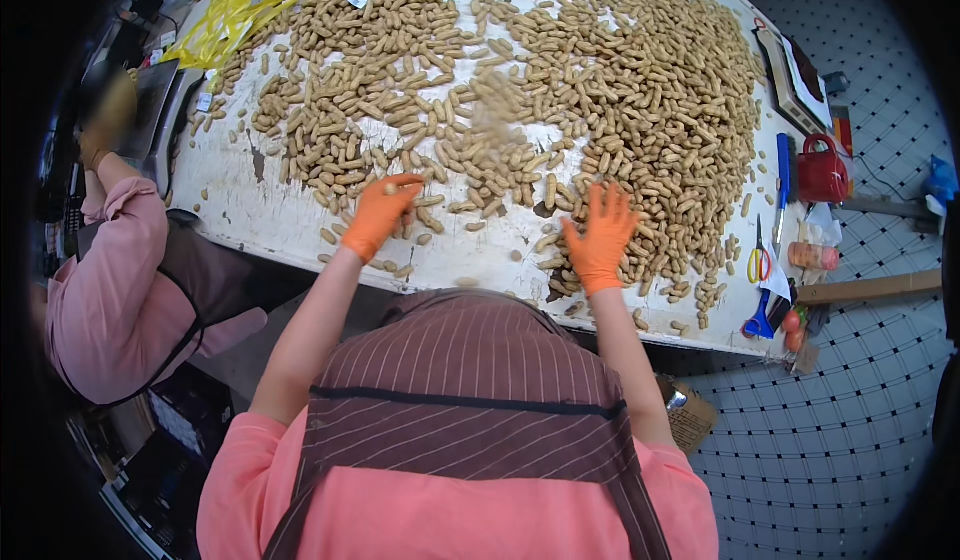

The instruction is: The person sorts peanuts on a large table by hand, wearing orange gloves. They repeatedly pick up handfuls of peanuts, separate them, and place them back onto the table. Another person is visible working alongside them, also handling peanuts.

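Unshelled peanuts [660,102] lie heaped on the right of a worn white table [247,219], with a looser spread of peanuts [352,87] at the left. My right hand [602,237], in an orange glove, rests palm down with fingers apart at the near edge of the right heap. My left hand [384,213], gloved alike, is over the near fringe of the left spread, its fingers curled. A pale peanut [390,189] shows against that hand; whether it is gripped cannot be told. Between the two groups, some peanuts [499,102] are blurred.
Yellow mesh bags [247,12] with tags lie far left. Another person's pink sleeve [142,222] is at the left, near a scale [161,110]. Along the right edge are scissors [759,260], a blue-handled tool [784,170], a red mug [823,168] and another scale-like device [791,80].
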### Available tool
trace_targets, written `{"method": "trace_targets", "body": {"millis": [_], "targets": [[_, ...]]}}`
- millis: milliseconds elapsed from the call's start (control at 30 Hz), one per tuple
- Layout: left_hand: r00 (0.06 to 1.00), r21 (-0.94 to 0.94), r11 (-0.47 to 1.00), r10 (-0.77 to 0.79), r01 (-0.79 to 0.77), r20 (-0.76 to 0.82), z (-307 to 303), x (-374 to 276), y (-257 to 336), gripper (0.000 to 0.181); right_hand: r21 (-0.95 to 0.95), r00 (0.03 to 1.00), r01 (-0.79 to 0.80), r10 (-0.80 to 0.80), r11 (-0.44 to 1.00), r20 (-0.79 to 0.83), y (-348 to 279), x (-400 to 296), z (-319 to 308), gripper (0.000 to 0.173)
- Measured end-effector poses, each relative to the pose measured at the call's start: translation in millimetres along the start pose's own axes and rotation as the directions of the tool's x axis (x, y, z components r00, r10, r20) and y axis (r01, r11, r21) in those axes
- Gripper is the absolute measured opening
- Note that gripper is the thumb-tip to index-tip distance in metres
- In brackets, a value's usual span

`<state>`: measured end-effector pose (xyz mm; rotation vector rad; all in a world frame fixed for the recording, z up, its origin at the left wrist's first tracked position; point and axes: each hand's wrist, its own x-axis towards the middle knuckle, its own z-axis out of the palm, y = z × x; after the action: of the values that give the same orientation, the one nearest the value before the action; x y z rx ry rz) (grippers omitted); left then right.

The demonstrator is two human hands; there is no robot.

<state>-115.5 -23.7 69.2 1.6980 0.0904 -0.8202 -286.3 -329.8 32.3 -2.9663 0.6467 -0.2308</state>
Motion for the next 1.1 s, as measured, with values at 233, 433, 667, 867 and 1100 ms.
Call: {"method": "trace_targets", "body": {"millis": [233,433,667,867,1100], "targets": [[0.856,0.662,0.554,0.419,-0.504,0.302,85.2,49.8,9.8,0.047,0.285,0.980,0.150,-0.181,0.947,0.085,-83.9,8.2,24.0,0.085],[0.946,0.855,0.404,0.160,-0.325,0.283,44.5,94.7,55.2,0.048,0.481,0.817,0.446,-0.563,0.755,0.126,-107.2,9.8,-2.9,0.064],[0.969,0.681,0.694,0.223,-0.235,0.107,-45.9,91.9,41.6,0.042,0.514,0.982,0.189,-0.174,0.837,-0.079,-84.1,100.3,7.1,0.026],[0.999,-0.088,0.995,-0.049,0.050,0.011,-36.4,57.9,32.2,0.029,0.436,0.963,-0.102,-0.021,0.894,0.268,-80.3,145.5,60.3,0.027],[0.957,-0.375,0.910,-0.072,0.178,0.280,10.7,30.8,12.3,0.046,0.450,0.941,-0.216,0.061,0.867,0.334,-74.7,152.2,40.3,0.031]]}}
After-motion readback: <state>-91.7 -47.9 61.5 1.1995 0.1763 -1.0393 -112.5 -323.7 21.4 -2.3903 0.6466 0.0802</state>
